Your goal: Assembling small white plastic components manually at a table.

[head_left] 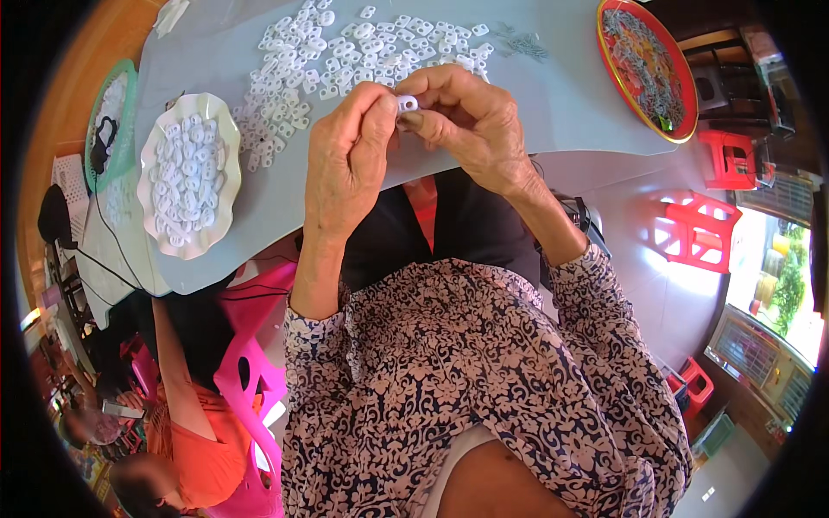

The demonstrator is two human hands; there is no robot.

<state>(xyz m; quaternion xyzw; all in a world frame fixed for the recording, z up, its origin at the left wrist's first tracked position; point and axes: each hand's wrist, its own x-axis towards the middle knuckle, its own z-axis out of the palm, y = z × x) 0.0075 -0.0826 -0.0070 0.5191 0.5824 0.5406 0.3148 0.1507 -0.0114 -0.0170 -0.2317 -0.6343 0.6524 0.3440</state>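
Note:
Between the fingertips of both hands, just over the near edge of the grey table (363, 164), is a small white plastic piece with a round hole (407, 104). My left hand (352, 151) pinches it from the left. From the other side, the thumb and forefinger of my right hand (471, 121) close on it. Beyond my hands, many loose white plastic pieces (345, 52) lie spread over the table. To the left, a scalloped cream dish (229, 186) is heaped with similar white pieces.
A red round tray with a gold rim (691, 121) holds grey metal parts at the far right. Small grey pieces (525, 45) lie nearby. A green basket (128, 78) stands at the far left. A person in orange (216, 457) sits lower left, beside a pink chair (246, 371). Red stools (699, 231) stand right.

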